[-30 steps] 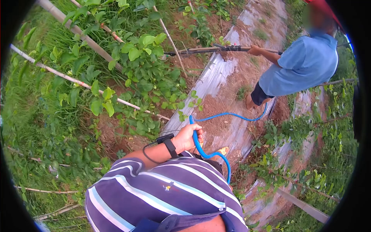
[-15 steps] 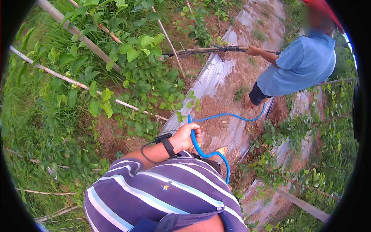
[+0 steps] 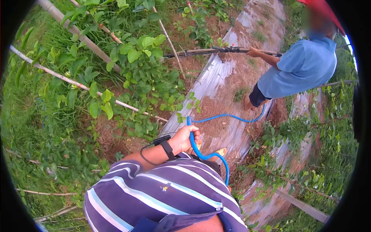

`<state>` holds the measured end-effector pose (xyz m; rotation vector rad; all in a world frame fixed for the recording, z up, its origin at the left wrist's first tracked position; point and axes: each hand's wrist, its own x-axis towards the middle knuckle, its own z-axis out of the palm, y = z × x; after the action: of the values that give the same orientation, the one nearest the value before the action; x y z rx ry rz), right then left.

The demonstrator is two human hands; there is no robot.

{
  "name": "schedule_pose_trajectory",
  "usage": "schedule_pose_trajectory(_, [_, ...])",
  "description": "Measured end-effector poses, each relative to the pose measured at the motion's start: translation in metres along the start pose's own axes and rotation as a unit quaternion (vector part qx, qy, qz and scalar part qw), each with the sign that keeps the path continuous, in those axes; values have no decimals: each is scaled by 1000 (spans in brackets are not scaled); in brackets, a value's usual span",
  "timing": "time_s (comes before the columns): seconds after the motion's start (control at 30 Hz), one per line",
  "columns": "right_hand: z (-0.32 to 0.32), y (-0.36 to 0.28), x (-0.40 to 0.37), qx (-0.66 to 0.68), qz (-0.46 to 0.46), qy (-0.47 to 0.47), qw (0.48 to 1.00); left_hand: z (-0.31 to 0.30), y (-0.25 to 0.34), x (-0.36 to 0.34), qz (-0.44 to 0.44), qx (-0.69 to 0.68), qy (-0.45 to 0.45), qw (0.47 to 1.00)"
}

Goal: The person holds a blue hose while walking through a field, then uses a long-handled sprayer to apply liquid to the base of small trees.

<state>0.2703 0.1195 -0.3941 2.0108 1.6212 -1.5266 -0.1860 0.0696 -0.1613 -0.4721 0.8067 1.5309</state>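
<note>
Left hand [image 3: 185,138] of mine is wrapped around a blue hose [image 3: 205,157], fingers curled in snug with the thumb up top. A short end of it pokes up past my fist, and the rest loops down past my shoes [image 3: 222,152] (yellowish, half hidden) to the edge of my striped shirt [image 3: 162,187]. What looks like a sliver of my right hand [image 3: 229,189] shows right by that edge, but the shirt covers most of it, so can't tell you if it's gripping anything.

Got a black wristband [image 3: 168,149] on the left wrist, with a thin black cable [image 3: 144,156] looping off it along my forearm.

Another stretch of blue hose [image 3: 232,115] snakes over the dirt and silvery plastic sheeting [image 3: 210,79], from just beyond my fist over to the feet of a co-worker [image 3: 303,67]. Can't see whether it joins up with the bit I'm holding. They're in a light blue shirt, dark shorts and a red hat [image 3: 324,12], with one hand [image 3: 254,52] on a long pole [image 3: 232,49] that reaches across the sheeting into the leafy plants [image 3: 145,73] on my left. A pale thin stake [image 3: 77,83] slants through the greenery on that side, near a thicker pole [image 3: 79,33].
</note>
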Motion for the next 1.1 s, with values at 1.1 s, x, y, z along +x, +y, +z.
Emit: schedule_pose_trajectory(1.1, [-23, -67, -49, 27, 68, 3, 997, 17, -4, 6, 3, 27, 45, 999])
